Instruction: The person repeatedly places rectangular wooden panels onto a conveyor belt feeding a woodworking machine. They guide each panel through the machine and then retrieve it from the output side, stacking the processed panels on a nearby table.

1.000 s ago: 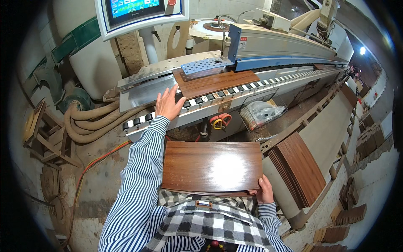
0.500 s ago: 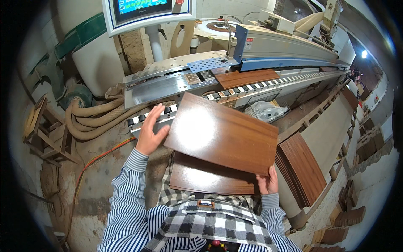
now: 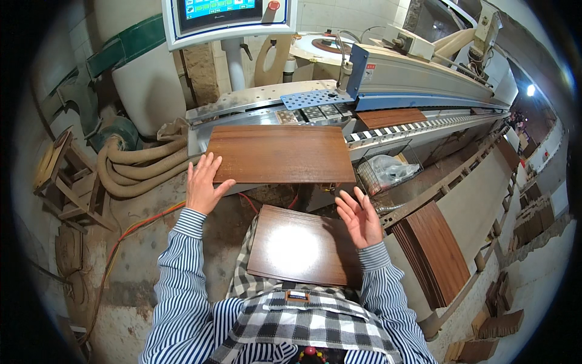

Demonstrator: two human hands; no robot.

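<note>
A glossy brown wood panel (image 3: 279,153) lies flat across the front of the machine's metal bed and roller track. My left hand (image 3: 205,183) is at its left front corner, fingers stretched out and resting on the edge, not wrapped round it. Just off the right front corner, my right hand (image 3: 360,218) is open with its palm turned up and holds nothing. Over my lap lies another wood panel (image 3: 306,246), shining with reflected light; whether more lie under it I cannot tell.
A further panel (image 3: 393,118) sits under the machine's long blue-edged beam (image 3: 424,100). To the right, a stack of panels (image 3: 433,255) leans on a long rack. Ribbed hoses (image 3: 130,182) and a wooden stool (image 3: 70,182) stand left. A control screen (image 3: 221,13) hangs above.
The panel has moved forward from above my lap onto the machine bed and levelled out. My right hand has let go of its corner. The panel under the beam has shifted right.
</note>
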